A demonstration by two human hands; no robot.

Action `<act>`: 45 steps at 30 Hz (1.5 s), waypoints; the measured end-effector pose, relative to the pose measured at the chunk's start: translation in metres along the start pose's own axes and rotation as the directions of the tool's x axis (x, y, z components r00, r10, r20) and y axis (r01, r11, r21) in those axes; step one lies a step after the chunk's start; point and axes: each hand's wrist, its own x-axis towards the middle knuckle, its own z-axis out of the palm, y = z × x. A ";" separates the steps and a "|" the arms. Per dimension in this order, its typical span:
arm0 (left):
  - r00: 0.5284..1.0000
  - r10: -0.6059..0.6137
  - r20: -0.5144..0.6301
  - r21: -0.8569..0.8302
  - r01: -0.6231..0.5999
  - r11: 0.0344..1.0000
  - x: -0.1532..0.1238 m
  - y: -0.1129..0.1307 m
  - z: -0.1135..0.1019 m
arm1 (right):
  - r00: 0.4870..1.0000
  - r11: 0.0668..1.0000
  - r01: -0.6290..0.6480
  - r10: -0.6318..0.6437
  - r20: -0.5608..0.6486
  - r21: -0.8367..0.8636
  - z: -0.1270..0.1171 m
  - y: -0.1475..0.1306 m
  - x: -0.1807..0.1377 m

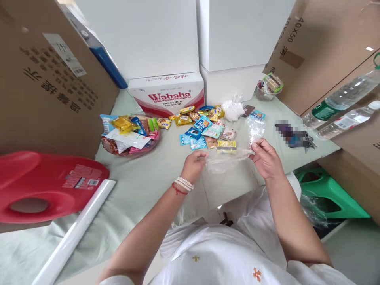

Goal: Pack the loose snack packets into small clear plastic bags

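Note:
A clear plastic bag [227,161] is stretched between my two hands above the near edge of the cloth-covered table. My left hand [195,163], with a beaded bracelet at the wrist, pinches one side of it. At the opposite side my right hand [265,157] pinches the bag between thumb and fingers. Just beyond the bag lies a yellow snack packet [226,145]. Behind it several small wrapped snacks are spread out, among them a blue packet [203,123]. More clear plastic [255,128] lies past my right hand, beside a crumpled white bag [233,109].
A full snack basket [152,144] stands at left, a small clear tub [268,89] at back right. A Wahaba water carton [169,93] and white boxes line the back. Water bottles [341,99], keys [308,143] and a green stool [335,194] are right; a red stool [53,186] is left.

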 end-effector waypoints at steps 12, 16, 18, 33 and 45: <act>0.987 0.135 0.092 0.281 -0.156 0.947 -0.044 0.014 0.037 | 0.957 0.990 -0.142 0.135 0.256 0.007 0.018 0.019 -0.005; 0.999 0.043 0.029 0.183 -0.048 0.982 -0.042 0.000 0.048 | 0.983 0.990 -0.128 0.120 0.141 0.051 0.024 0.035 -0.010; 0.995 0.090 -0.049 0.196 -0.078 0.977 -0.046 -0.005 0.049 | 0.989 0.993 -0.113 0.114 0.089 -0.019 0.028 0.051 -0.018; 0.913 -0.029 -0.408 0.086 0.070 0.994 -0.066 -0.032 0.013 | 0.920 0.920 -0.391 0.390 0.043 0.018 0.017 0.086 -0.045; 0.860 0.253 -0.442 0.464 -0.022 0.885 -0.077 -0.046 -0.008 | 0.890 0.900 -0.436 0.434 0.140 -0.017 0.045 0.104 -0.060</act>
